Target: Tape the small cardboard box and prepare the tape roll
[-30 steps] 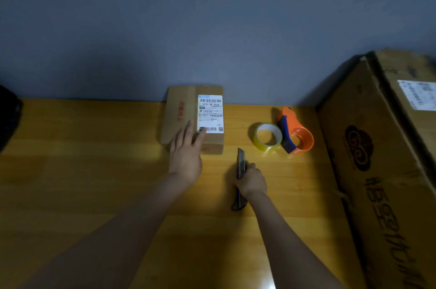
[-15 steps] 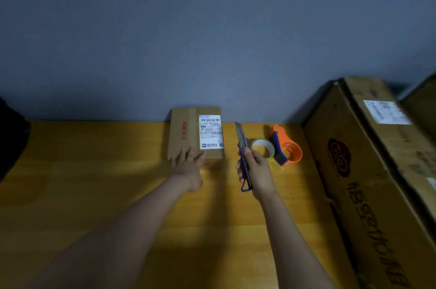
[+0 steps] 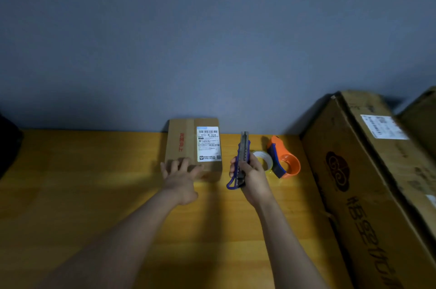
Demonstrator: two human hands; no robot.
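Observation:
A small cardboard box (image 3: 186,140) with a white shipping label lies flat at the back of the wooden table (image 3: 82,182), against the wall. My left hand (image 3: 181,175) rests with spread fingers on the box's near edge. My right hand (image 3: 253,177) is closed around a blue utility knife (image 3: 243,159), held above the table with its tip pointing away from me. Behind that hand lies a clear tape roll (image 3: 265,159), partly hidden. An orange tape dispenser (image 3: 284,159) stands just right of the roll.
A large cardboard carton (image 3: 368,194) lies along the table's right side, with another box edge (image 3: 422,114) behind it. A dark object (image 3: 8,144) sits at the far left edge. The grey wall closes off the back.
My right hand has lifted the knife off the table and raised it beside the box. My left hand has slid back to the box's near edge. The view has tilted upward.

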